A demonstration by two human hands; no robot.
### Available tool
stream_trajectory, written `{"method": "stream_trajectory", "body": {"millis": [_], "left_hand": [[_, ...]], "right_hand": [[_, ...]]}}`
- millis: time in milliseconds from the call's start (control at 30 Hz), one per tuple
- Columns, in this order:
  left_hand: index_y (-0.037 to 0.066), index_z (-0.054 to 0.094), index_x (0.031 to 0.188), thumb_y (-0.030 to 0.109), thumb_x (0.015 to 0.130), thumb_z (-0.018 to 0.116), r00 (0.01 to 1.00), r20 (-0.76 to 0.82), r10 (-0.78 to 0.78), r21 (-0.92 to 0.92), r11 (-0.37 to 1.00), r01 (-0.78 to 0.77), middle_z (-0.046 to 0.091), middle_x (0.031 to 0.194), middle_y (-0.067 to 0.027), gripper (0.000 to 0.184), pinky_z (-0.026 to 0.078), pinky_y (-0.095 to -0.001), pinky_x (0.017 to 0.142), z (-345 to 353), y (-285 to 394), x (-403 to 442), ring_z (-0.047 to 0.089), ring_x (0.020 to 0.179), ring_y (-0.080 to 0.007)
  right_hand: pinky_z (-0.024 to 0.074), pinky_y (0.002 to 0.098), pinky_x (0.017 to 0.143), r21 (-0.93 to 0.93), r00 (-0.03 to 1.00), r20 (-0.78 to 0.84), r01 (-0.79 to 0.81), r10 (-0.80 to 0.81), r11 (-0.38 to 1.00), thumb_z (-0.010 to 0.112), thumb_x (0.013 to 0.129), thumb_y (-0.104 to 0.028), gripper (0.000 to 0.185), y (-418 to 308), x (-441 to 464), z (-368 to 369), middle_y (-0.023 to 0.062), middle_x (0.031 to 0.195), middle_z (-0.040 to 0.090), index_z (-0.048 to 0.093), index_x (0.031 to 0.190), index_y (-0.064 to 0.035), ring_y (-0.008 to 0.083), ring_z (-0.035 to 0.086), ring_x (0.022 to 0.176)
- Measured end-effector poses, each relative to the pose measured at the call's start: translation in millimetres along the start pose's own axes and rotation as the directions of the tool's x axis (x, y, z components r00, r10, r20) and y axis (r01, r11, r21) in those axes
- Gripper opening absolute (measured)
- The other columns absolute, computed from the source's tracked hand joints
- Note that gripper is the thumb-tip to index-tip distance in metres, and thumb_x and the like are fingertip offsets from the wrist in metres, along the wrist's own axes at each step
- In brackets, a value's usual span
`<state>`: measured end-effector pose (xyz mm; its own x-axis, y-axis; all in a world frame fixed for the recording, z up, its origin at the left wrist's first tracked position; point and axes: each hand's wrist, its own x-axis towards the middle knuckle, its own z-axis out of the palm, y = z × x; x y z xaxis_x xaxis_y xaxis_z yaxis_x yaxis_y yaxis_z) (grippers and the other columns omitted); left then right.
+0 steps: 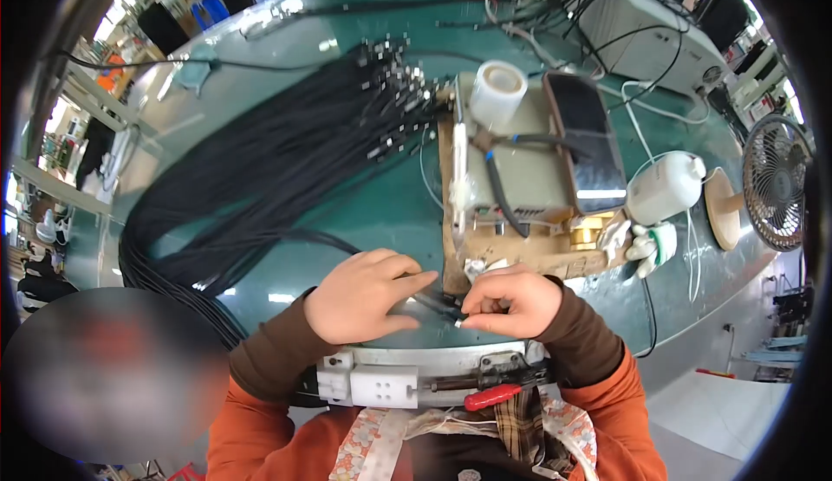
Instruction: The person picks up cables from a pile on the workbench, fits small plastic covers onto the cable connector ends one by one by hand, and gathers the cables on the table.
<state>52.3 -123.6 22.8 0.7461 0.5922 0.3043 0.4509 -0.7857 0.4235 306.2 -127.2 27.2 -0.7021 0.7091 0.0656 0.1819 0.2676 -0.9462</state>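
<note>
My right hand (511, 301) pinches the end of a black cable (433, 305), where a small bright metal tip shows at the fingertips. My left hand (371, 297) lies over the same cable with thumb and index finger apart; its other fingers are curled over, and whether they grip the cable is hidden. Up and to the left lies a large looped bundle of black cables (251, 152) with small silvery ends. Just beyond my right hand is a wooden board (555, 260) carrying a beige box (511, 178).
A phone (582, 139), tape roll (498, 91) and pliers (498, 186) lie on the box. A white bottle (666, 188), glove (652, 249) and fan (776, 182) stand right. A white vise (383, 386) and red-handled tool (492, 396) are at the near edge.
</note>
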Motion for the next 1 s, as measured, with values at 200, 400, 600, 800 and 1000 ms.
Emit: {"method": "stream_trajectory", "body": {"millis": [200,400,600,800,1000], "left_hand": [[0.006,0.062,0.097,0.013,0.072,0.065,0.989,0.049,-0.139,0.299,0.947,0.118,0.059,0.087,-0.0080,0.027,0.047,-0.0312,0.073,6,-2,-22,0.055,0.077,-0.0272],[0.005,0.060,0.084,0.014,0.071,0.060,0.895,0.294,-0.334,0.418,0.887,0.194,0.060,0.087,-0.0095,0.015,0.048,-0.0352,0.073,15,0,-15,0.057,0.081,-0.0310],[0.005,0.057,0.076,0.018,0.074,0.051,0.874,0.166,-0.456,0.207,0.883,0.421,0.062,0.077,-0.0126,0.014,0.047,-0.0404,0.063,-20,38,-37,0.057,0.069,-0.0359],[0.006,0.058,0.075,0.013,0.070,0.053,0.653,0.104,-0.750,0.161,0.661,0.733,0.061,0.069,-0.0135,0.009,0.046,-0.0406,0.062,-39,129,-127,0.057,0.068,-0.0370],[0.008,0.062,0.085,0.012,0.068,0.058,0.804,-0.108,-0.584,0.580,0.620,0.529,0.059,0.100,-0.0097,0.018,0.046,-0.0350,0.080,51,171,-208,0.055,0.090,-0.0296]], "right_hand": [[0.0367,0.0201,0.050,0.025,0.994,-0.043,-0.103,0.104,0.994,0.069,0.080,-0.004,0.003,8,-3,0,0.0001,0.066,0.060,0.066,0.081,-0.0028,0.0085,0.047,0.054],[0.0429,0.0255,0.055,0.111,0.992,-0.055,-0.110,0.117,0.988,0.066,0.082,-0.014,0.011,23,0,9,0.0028,0.070,0.063,0.065,0.080,-0.0034,0.0126,0.051,0.058],[0.0438,0.0242,0.057,0.208,0.979,-0.079,-0.167,0.187,0.964,0.066,0.082,-0.015,0.013,22,1,7,0.0027,0.069,0.063,0.066,0.080,-0.0028,0.0113,0.052,0.060],[0.0435,0.0222,0.055,0.260,0.973,-0.124,-0.160,0.197,0.952,0.065,0.083,-0.011,0.010,53,2,6,0.0037,0.068,0.063,0.066,0.081,-0.0017,0.0108,0.054,0.059],[0.0441,0.0224,0.056,0.303,0.988,-0.082,-0.098,0.129,0.948,0.065,0.083,-0.011,0.011,60,13,11,0.0042,0.068,0.063,0.065,0.080,-0.0007,0.0114,0.054,0.059]]}}
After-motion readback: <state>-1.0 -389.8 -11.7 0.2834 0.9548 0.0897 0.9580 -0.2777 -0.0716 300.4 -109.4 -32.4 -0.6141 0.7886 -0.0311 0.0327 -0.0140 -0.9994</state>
